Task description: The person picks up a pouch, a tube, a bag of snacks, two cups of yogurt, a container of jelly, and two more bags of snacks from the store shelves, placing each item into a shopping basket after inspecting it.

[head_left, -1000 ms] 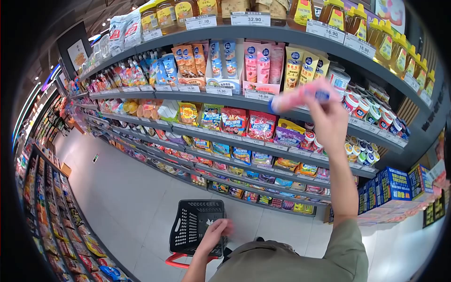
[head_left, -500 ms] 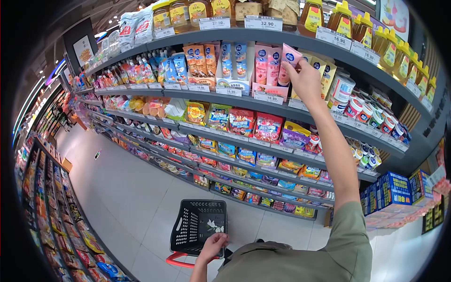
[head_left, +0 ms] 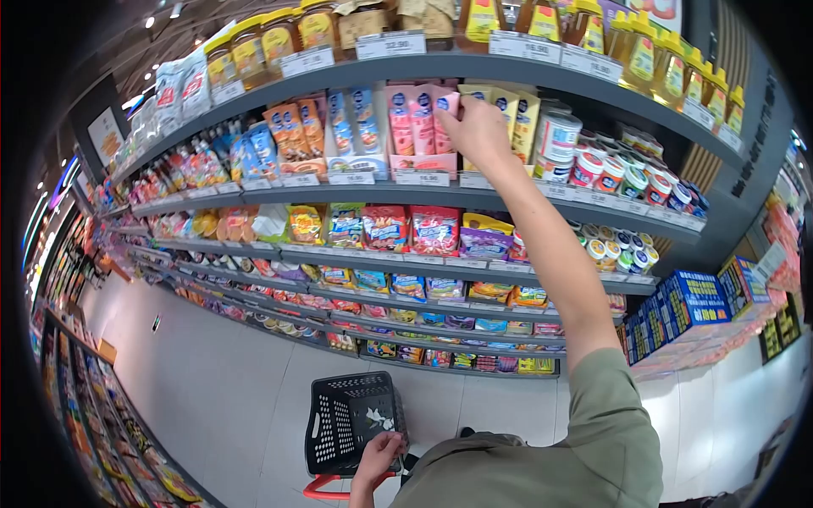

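Grey store shelving [head_left: 339, 69], pale tiled floor [head_left: 229, 398], ceiling spotlights [head_left: 151, 21].

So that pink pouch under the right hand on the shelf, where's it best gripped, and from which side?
Pinch the pink pouch by its flat top edge, coming from the front. It stands upright in a display box, packed between other pouches, so probably only its top and front face are free. The right hand pinches it there.
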Available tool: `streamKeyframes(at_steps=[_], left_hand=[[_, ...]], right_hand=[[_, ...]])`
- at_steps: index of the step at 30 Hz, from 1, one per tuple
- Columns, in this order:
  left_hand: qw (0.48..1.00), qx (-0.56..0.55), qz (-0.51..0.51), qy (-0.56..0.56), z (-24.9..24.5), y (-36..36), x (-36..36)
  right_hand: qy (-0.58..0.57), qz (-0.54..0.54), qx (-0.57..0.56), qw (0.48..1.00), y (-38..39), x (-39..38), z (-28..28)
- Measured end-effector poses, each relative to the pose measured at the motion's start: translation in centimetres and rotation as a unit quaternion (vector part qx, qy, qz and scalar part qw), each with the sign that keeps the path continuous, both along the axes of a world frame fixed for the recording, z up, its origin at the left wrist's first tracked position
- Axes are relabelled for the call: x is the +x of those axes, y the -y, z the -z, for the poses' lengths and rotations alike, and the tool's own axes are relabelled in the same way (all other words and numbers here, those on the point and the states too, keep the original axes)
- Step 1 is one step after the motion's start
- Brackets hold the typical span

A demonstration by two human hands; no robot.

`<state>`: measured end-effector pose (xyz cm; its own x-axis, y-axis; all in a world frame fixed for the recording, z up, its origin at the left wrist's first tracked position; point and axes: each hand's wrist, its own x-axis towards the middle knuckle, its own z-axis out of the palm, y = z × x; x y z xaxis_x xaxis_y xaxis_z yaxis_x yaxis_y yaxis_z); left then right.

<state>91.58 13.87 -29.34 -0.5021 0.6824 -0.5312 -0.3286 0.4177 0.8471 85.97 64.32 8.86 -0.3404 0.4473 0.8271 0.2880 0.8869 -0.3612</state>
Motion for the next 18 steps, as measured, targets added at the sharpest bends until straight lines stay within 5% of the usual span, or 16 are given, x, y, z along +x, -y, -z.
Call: streamKeyframes(at_steps=[18], left_hand=[[0.999,-0.022,0.002,-0.025,1.2,0.6,0.2]], right_hand=[[-0.048,-0.023,0.014,0.999,-1.1,0.3,1.5]])
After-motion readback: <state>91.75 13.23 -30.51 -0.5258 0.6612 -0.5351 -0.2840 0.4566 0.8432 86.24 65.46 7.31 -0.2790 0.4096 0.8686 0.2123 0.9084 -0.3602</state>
